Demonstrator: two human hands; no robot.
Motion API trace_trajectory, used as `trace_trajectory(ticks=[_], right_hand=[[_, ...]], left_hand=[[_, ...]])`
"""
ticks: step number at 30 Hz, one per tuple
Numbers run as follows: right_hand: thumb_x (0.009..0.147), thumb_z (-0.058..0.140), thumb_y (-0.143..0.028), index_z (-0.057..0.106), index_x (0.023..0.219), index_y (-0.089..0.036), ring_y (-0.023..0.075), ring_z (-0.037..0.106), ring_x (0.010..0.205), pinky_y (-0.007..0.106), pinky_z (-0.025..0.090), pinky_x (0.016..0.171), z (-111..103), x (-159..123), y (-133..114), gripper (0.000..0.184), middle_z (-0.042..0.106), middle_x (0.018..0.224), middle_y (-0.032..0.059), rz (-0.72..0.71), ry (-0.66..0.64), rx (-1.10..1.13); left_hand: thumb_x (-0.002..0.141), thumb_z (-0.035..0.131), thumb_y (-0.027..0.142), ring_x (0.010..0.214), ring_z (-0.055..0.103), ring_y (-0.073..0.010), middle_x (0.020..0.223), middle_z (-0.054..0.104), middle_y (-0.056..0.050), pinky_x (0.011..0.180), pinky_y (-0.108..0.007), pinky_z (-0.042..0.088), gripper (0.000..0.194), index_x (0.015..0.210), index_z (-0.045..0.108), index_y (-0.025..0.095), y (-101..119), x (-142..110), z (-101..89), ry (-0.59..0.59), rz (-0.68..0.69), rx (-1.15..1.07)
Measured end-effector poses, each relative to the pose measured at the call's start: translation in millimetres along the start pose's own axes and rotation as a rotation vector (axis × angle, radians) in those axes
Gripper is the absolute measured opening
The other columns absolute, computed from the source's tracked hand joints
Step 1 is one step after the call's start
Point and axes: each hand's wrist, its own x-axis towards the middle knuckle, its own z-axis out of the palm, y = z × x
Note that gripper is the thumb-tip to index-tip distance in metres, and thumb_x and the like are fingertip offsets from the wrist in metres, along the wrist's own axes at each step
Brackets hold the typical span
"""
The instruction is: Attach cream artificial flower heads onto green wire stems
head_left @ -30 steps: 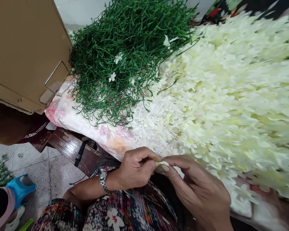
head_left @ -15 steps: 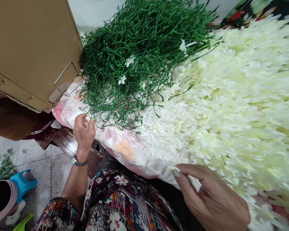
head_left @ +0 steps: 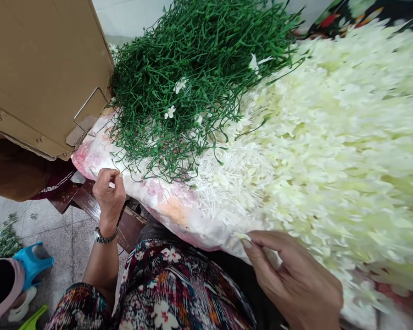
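Between the thumb and forefinger of my right hand (head_left: 292,275) is a small white artificial flower (head_left: 242,236), mostly hidden by the fingertips. My left hand (head_left: 109,195), wearing a wristwatch, is closed in a pinch at the near left edge of the green plastic stems (head_left: 199,68). A thin stem end seems to reach its fingertips, but I cannot make out what they hold. The stems lie tangled in a heap on a floral cloth (head_left: 174,211). To the right spreads a big pile of white and pale yellow artificial flowers (head_left: 347,151).
A cardboard box (head_left: 44,68) stands at the upper left, with a bent metal wire (head_left: 89,107) by its corner. A few white blossoms lie among the stems. On the tiled floor at lower left are a blue plastic stool (head_left: 32,263) and a person's shoe (head_left: 22,305).
My left hand has moved slightly left and down, and its thumb and forefinger have come together in a pinch. My right hand still pinches the white flower, a little further left in view.
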Motion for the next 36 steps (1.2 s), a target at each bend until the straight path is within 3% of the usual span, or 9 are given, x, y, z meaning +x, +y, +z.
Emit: trace_trajectory(ticks=[8, 17, 21, 26, 29, 36], right_hand=[[0.073, 0.054, -0.013, 0.054, 0.084, -0.021, 0.0131, 0.056, 0.065, 0.024, 0.044, 0.059, 1, -2, 1, 0.014, 0.058, 0.071, 0.0010, 0.015, 0.006, 0.004], [0.071, 0.056, -0.012, 0.054, 0.084, -0.021, 0.0129, 0.056, 0.065, 0.024, 0.045, 0.060, 2, -4, 5, 0.015, 0.059, 0.071, 0.0010, 0.026, 0.004, 0.033], [0.070, 0.056, -0.011, 0.053, 0.084, -0.020, 0.0124, 0.056, 0.064, 0.024, 0.044, 0.059, 2, -4, 5, 0.016, 0.058, 0.070, 0.0007, 0.016, 0.023, 0.038], [0.071, 0.055, -0.012, 0.053, 0.083, -0.021, 0.0126, 0.056, 0.065, 0.024, 0.045, 0.059, 2, -4, 5, 0.015, 0.059, 0.070, 0.0005, 0.010, 0.031, 0.020], [0.072, 0.055, -0.012, 0.053, 0.082, -0.021, 0.0122, 0.056, 0.064, 0.024, 0.045, 0.059, 1, -3, 5, 0.014, 0.058, 0.069, 0.0004, 0.006, 0.030, 0.016], [0.070, 0.056, -0.009, 0.052, 0.084, -0.020, 0.0131, 0.056, 0.066, 0.025, 0.045, 0.061, 0, -5, 5, 0.018, 0.058, 0.070, 0.0011, 0.016, 0.024, 0.050]], left_hand=[[0.068, 0.047, 0.010, 0.051, 0.038, -0.0076, 0.059, 0.045, 0.002, 0.050, -0.020, 0.031, 0.008, 0.062, 0.049, 0.015, 16, 1, -12.9, -0.209, -0.027, 0.058], [0.064, 0.049, 0.012, 0.044, 0.033, -0.0061, 0.048, 0.038, 0.005, 0.042, -0.018, 0.023, 0.007, 0.058, 0.049, 0.015, 19, 1, -25.5, -0.432, -0.317, -0.236], [0.065, 0.050, 0.013, 0.047, 0.034, -0.0057, 0.052, 0.041, 0.004, 0.044, -0.018, 0.025, 0.005, 0.061, 0.050, 0.014, 34, -3, -20.8, -0.498, -0.323, -0.405], [0.064, 0.051, 0.010, 0.048, 0.037, -0.0051, 0.053, 0.044, 0.004, 0.046, -0.017, 0.029, 0.007, 0.059, 0.051, 0.014, 46, -11, -11.3, -0.544, -0.331, -0.480], [0.064, 0.052, 0.012, 0.042, 0.036, -0.0041, 0.049, 0.044, 0.005, 0.041, -0.017, 0.027, 0.005, 0.059, 0.052, 0.013, 41, -17, -9.7, -0.583, -0.468, -0.683], [0.062, 0.056, 0.014, 0.037, 0.039, -0.0034, 0.049, 0.049, 0.003, 0.037, -0.016, 0.026, 0.007, 0.058, 0.051, 0.012, 25, -30, -15.8, -0.529, -0.724, -0.928]])
